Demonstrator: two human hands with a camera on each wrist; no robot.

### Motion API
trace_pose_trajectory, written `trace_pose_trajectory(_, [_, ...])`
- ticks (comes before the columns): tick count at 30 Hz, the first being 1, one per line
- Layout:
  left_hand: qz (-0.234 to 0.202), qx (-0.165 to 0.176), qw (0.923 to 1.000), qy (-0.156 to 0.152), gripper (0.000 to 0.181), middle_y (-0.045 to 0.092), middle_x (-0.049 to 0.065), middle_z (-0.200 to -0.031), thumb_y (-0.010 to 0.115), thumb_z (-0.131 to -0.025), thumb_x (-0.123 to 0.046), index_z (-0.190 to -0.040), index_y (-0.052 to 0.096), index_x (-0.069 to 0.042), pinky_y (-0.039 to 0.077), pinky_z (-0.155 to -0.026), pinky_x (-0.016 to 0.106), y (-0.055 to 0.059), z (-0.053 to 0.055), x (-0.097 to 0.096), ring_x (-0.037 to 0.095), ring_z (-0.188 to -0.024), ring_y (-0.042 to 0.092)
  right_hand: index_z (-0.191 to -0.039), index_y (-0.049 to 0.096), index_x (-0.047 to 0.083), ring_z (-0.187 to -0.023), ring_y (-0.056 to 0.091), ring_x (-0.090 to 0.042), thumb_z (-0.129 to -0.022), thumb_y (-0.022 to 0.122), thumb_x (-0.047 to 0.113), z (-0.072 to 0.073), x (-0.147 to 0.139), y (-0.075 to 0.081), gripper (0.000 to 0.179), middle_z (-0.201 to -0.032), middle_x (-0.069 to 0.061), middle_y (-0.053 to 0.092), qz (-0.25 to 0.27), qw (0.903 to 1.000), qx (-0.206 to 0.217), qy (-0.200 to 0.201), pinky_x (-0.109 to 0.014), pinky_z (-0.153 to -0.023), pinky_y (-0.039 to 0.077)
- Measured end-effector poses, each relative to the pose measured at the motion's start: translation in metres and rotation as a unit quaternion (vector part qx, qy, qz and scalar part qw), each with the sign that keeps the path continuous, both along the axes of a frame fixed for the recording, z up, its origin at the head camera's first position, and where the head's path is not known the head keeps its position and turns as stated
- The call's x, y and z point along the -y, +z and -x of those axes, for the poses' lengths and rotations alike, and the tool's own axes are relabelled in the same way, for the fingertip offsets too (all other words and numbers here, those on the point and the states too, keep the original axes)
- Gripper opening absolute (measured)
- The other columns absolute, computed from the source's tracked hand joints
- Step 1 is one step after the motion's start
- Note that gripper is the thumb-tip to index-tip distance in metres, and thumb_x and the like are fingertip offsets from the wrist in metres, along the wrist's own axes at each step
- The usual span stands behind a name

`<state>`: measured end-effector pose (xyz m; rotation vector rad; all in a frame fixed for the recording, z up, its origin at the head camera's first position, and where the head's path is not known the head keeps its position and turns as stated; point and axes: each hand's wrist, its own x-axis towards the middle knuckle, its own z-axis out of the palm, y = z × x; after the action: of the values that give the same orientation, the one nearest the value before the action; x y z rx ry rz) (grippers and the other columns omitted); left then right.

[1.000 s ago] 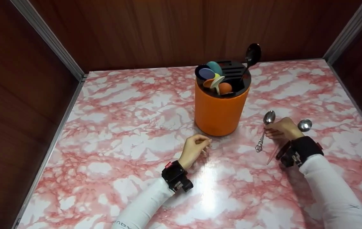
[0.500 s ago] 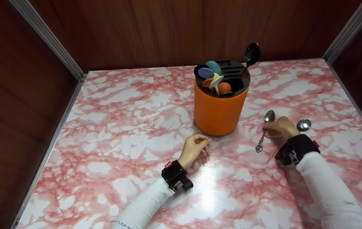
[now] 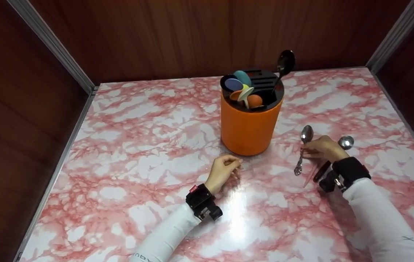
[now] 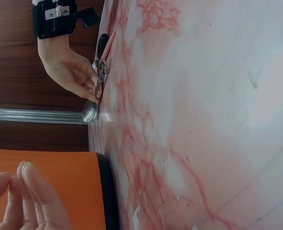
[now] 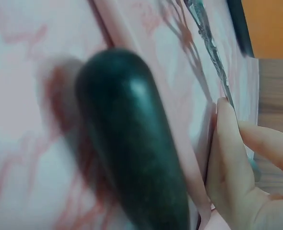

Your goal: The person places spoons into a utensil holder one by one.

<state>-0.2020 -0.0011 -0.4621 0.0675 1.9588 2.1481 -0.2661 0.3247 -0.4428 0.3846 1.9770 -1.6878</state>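
Note:
My right hand (image 3: 325, 148) pinches a silver spoon (image 3: 306, 133) by its neck, between thumb and fingers. Its ornate handle (image 5: 209, 43) slants clear of its shadow in the right wrist view. Beneath and beside that hand lie a thin pink handle (image 3: 310, 177) and a thick dark handle (image 5: 132, 134); their far ends are hidden. A round silver bowl (image 3: 346, 142) of a utensil shows beyond the knuckles. Before the orange utensil holder (image 3: 248, 133), my left hand (image 3: 223, 173) rests loosely curled, thumb near the fingertips, holding nothing.
Several coloured spoon-like utensils and a tall black spoon (image 3: 286, 62) stand in the holder's black top. Brown wood-look panels (image 3: 192, 36) with grey metal trims enclose the red-and-white marbled table (image 3: 126, 153) at the back and sides.
The right hand stays at the silver spoon with only a slight shift, and the spoon's handle end moves a little to the right. The left hand keeps its place.

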Motion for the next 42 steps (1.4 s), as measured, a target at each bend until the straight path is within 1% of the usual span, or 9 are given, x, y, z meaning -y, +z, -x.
trace_pose_trajectory(2, [-0.002,0.009,0.9999,-0.004,0.015,0.066,0.017,-0.077,0.061,-0.093,0.000,-0.099,0.062,0.014,0.053,-0.048,0.023,0.000,0.000,-0.001,0.012,-0.053,0.055,-0.096,0.063,-0.002,-0.071,0.066,-0.008,-0.095,0.057,-0.001,-0.001,0.000,-0.001,0.006,-0.075,-0.001,0.068,0.022,0.9997,0.004,-0.008,-0.022,-0.076,0.058])
trace_pose_trajectory(7, [0.005,0.026,0.9996,-0.005,0.015,0.066,0.017,-0.077,0.061,-0.092,-0.001,-0.100,0.063,0.012,0.051,-0.045,0.021,0.000,0.001,-0.004,0.011,-0.051,0.055,-0.080,0.069,0.005,-0.070,0.068,-0.010,-0.095,0.056,-0.003,-0.006,0.005,0.001,0.022,-0.074,-0.004,0.070,0.078,0.9965,0.004,-0.029,-0.022,-0.075,0.058])
trace_pose_trajectory(14, [0.016,0.012,0.9998,-0.006,0.015,0.067,0.022,-0.082,0.063,-0.092,0.000,-0.100,0.065,0.012,0.057,-0.053,0.026,0.003,0.002,-0.010,0.011,-0.054,0.056,-0.079,0.071,0.000,-0.072,0.070,-0.016,-0.094,0.056,-0.008,-0.016,0.016,0.009,0.023,-0.076,-0.010,0.070,0.155,0.9859,-0.018,-0.059,-0.028,-0.077,0.059])
trace_pose_trajectory(18, [0.013,0.019,0.9996,-0.014,0.015,0.066,0.024,-0.086,0.063,-0.092,0.000,-0.101,0.064,0.012,0.058,-0.058,0.026,0.004,0.002,-0.014,0.011,-0.057,0.057,-0.079,0.072,-0.002,-0.075,0.070,-0.018,-0.093,0.055,-0.011,-0.023,0.023,0.013,0.023,-0.080,-0.011,0.071,0.193,0.9780,-0.039,-0.070,-0.030,-0.079,0.059])
trace_pose_trajectory(25, [0.001,0.027,0.9992,-0.030,0.015,0.066,0.023,-0.083,0.060,-0.093,0.002,-0.102,0.063,0.014,0.060,-0.061,0.030,0.006,0.002,-0.021,0.012,-0.058,0.059,-0.087,0.068,0.001,-0.085,0.068,-0.015,-0.096,0.049,-0.010,-0.030,0.034,0.017,0.024,-0.088,-0.007,0.069,0.219,0.9726,-0.069,-0.035,-0.028,-0.083,0.057])
trace_pose_trajectory(29, [0.002,0.037,0.9987,-0.036,0.015,0.067,0.018,-0.081,0.060,-0.092,0.003,-0.102,0.062,0.014,0.061,-0.065,0.033,0.008,0.002,-0.026,0.013,-0.059,0.060,-0.085,0.067,-0.001,-0.081,0.068,-0.015,-0.096,0.047,-0.011,-0.032,0.042,0.020,0.025,-0.086,-0.008,0.069,0.247,0.9657,-0.068,-0.042,-0.028,-0.082,0.058])
trace_pose_trajectory(33, [-0.005,0.053,0.9976,-0.044,0.014,0.068,0.019,-0.083,0.061,-0.091,0.005,-0.102,0.062,0.012,0.061,-0.069,0.036,0.010,0.000,-0.031,0.018,-0.064,0.063,-0.086,0.067,0.000,-0.083,0.067,-0.015,-0.097,0.049,-0.009,-0.039,0.047,0.024,0.023,-0.089,-0.007,0.067,0.234,0.9679,-0.081,-0.043,-0.027,-0.084,0.057])
trace_pose_trajectory(37, [-0.015,0.063,0.9960,-0.062,0.018,0.066,0.031,-0.096,0.059,-0.090,0.007,-0.106,0.059,0.015,0.060,-0.076,0.042,0.013,-0.003,-0.037,0.036,-0.081,0.068,-0.093,0.063,0.000,-0.087,0.066,-0.015,-0.097,0.055,-0.002,-0.047,0.052,0.030,0.009,-0.092,-0.008,0.064,0.189,0.9767,-0.099,-0.028,-0.026,-0.088,0.055])
trace_pose_trajectory(42, [-0.021,0.074,0.9928,-0.092,0.023,0.066,0.029,-0.098,0.059,-0.090,0.008,-0.110,0.057,0.017,0.058,-0.081,0.045,0.018,-0.006,-0.042,0.039,-0.088,0.068,-0.098,0.061,0.002,-0.088,0.065,-0.012,-0.097,0.060,0.007,-0.055,0.060,0.036,0.005,-0.095,-0.005,0.066,0.138,0.9835,-0.117,-0.010,-0.024,-0.088,0.054])
